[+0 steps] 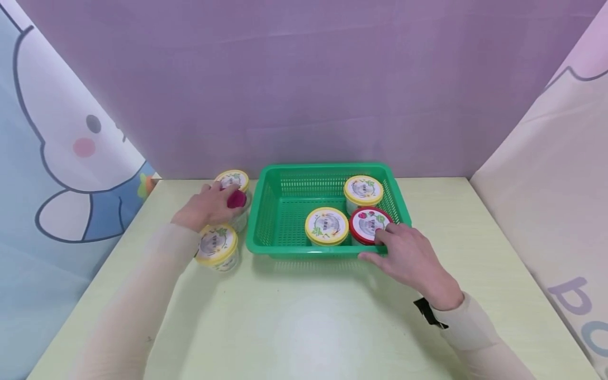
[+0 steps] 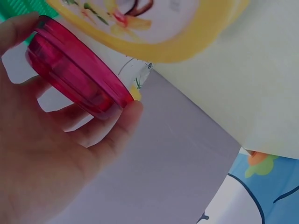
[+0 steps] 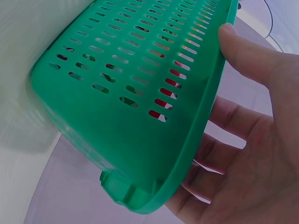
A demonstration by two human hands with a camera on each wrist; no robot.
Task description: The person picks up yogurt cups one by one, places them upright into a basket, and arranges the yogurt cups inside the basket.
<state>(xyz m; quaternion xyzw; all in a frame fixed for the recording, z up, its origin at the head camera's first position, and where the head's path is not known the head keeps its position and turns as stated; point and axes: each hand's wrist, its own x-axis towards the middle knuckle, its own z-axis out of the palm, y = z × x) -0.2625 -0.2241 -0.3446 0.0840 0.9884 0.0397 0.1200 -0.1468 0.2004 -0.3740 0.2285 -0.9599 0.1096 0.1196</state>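
My left hand (image 1: 205, 207) grips a tub with a dark red lid (image 2: 77, 70), thumb and fingers around the lid's rim. Close by are two yellow-lidded tubs: one behind the hand (image 1: 233, 179) and one in front of it (image 1: 217, 247). At the front right corner of the green basket (image 1: 313, 250), my right hand (image 1: 412, 258) holds the rim, with the thumb outside and the fingers over the inner side. Those fingers reach the edge of a red-lidded tub (image 1: 369, 224) inside. Two yellow-lidded tubs, one at the back (image 1: 363, 190) and one at the front (image 1: 326, 226), share the basket.
A pale table (image 1: 304, 316) carries the basket and the tubs. Behind it rises a purple cloth wall (image 1: 313, 89). Printed cloth panels stand at the left (image 1: 71, 158) and at the right (image 1: 546, 174).
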